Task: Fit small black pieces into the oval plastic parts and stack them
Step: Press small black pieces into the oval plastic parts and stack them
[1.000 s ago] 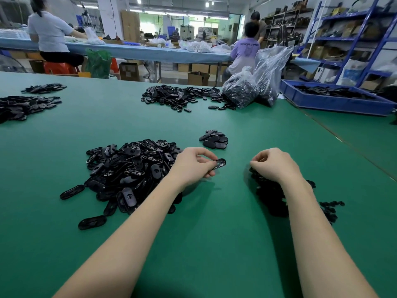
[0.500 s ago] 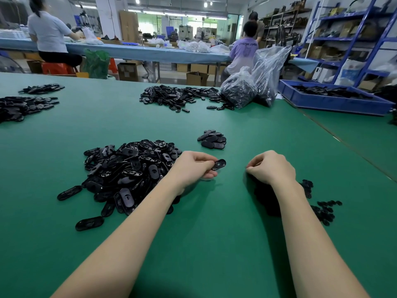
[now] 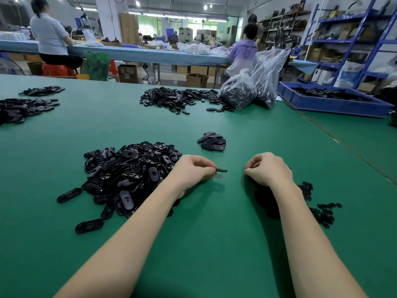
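Observation:
My left hand [image 3: 193, 168] pinches one black oval plastic part [image 3: 221, 170], held edge-on just above the green table [image 3: 214, 244]. A big heap of loose oval parts [image 3: 131, 171] lies to its left. My right hand [image 3: 268, 168] is curled, fingertips pinched together; whatever it holds is too small to see. Under and behind that wrist lies a scatter of small black pieces [image 3: 320, 211]. A small stack of oval parts [image 3: 211, 141] sits beyond both hands.
More black piles lie at the far left [image 3: 23, 108] and far middle [image 3: 178, 98]. Two clear bags of parts [image 3: 253, 87] and a blue bin [image 3: 330, 100] stand at the back right. People work at a blue bench behind.
The oval part in my left hand has turned from flat to edge-on. My right hand has risen slightly off the small pieces and drawn nearer the left hand.

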`<state>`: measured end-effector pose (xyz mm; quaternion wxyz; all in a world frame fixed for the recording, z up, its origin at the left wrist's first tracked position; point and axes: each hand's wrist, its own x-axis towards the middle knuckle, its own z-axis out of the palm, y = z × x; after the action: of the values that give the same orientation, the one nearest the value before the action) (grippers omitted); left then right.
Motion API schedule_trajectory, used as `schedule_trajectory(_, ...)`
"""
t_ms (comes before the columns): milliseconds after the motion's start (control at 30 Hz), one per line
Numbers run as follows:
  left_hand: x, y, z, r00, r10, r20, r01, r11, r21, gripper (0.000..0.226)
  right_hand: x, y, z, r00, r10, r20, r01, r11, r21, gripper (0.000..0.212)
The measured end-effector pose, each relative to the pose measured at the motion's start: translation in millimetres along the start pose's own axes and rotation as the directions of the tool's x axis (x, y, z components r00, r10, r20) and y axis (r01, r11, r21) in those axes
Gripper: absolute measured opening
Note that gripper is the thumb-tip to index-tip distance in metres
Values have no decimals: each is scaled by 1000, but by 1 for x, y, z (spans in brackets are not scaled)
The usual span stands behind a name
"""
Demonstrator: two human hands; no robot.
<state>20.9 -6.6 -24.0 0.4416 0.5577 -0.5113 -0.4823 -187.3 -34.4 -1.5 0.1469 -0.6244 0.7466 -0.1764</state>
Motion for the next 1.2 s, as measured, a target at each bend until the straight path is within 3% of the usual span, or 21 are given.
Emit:
schedule_trajectory(133, 0, 2, 1, 1000, 10, -20, -11, 997, -75, 7, 2, -3, -2, 997, -75, 8, 70, 966, 247, 2)
schedule_trajectory(233, 0, 2, 3, 1000, -19, -6, 18, 984, -180, 4, -1, -11, -2, 991, -126, 47, 87, 869, 487, 2)
schedule_trajectory(333, 0, 2, 5, 999, -32, 2, 31, 976, -217, 5, -7, -16, -3, 970, -198, 145, 72, 795, 602, 3)
schedule_trajectory(500, 0, 3, 3, 999, -38, 29, 45, 954, -295, 8, -10, -20, -6, 947, -261, 187, 76, 748, 660, 5)
schedule_trajectory(833, -1, 8, 2, 997, 58, -48, -67, 970, -232, 30, -11, -24, -5, 948, -289, 133, 130, 733, 667, 3)
schedule_trajectory(1200, -3, 10, 4, 994, 96, -51, -105, 969, -225, 25, -8, -28, 1, 956, -221, 195, 53, 782, 621, 5)
